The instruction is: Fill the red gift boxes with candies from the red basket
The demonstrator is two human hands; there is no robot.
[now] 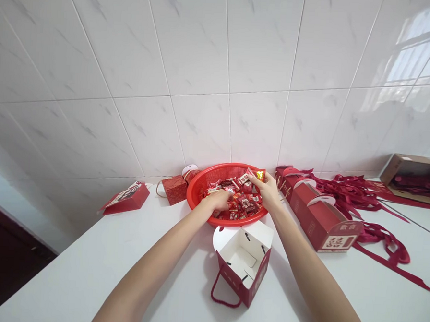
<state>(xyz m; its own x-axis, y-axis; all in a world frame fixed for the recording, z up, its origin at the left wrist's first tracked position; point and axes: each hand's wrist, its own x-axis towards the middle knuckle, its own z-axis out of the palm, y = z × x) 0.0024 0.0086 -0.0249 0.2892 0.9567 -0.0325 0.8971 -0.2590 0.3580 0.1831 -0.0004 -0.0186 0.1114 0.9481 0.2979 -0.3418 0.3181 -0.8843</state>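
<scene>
At the open box's 12 o'clock, red basket held wrapped candies; right hand, basket's 3 o'clock, pinched some; left hand reached in, fingers hidden, couldn't tell grip

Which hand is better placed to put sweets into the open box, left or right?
Probably the right hand: it holds wrapped sweets over the red basket, near the open box. The left hand is down among other sweets, its grasp hidden.

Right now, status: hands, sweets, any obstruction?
Left hand among wrapped sweets. Right hand holding some at the red basket's rim. Open box in front, not blocking either hand.
</scene>
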